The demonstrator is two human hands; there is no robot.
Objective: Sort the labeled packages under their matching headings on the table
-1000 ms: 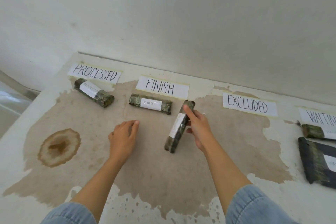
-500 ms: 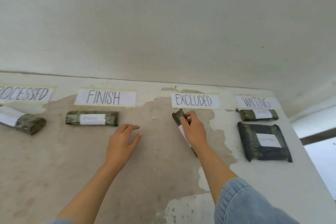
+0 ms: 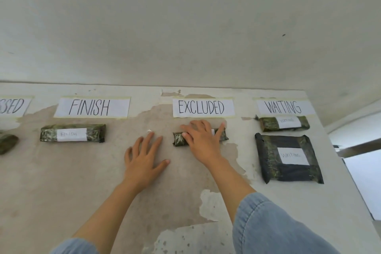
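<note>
A dark green wrapped package (image 3: 179, 139) lies crosswise on the table just below the EXCLUDED heading (image 3: 203, 107). My right hand (image 3: 203, 140) covers most of it, fingers over its far side and thumb on its near side; its white label is almost hidden. My left hand (image 3: 144, 154) rests flat on the table to the left of that package, fingers spread, holding nothing. A labeled package (image 3: 72, 133) lies under the FINISH heading (image 3: 91, 107). Under the WAITING heading (image 3: 284, 107) lie a small package (image 3: 284, 123) and a large flat dark package (image 3: 288, 159).
At the far left, part of the PROCESSED heading (image 3: 12, 106) and one end of a package (image 3: 7, 143) show at the frame edge. The worn, stained table (image 3: 61, 181) meets a pale wall at the back; its right edge runs just past the WAITING packages.
My right hand carried the package rightward from near FINISH, turned it crosswise and set it down under EXCLUDED. My left hand followed to the right. The view panned right.
</note>
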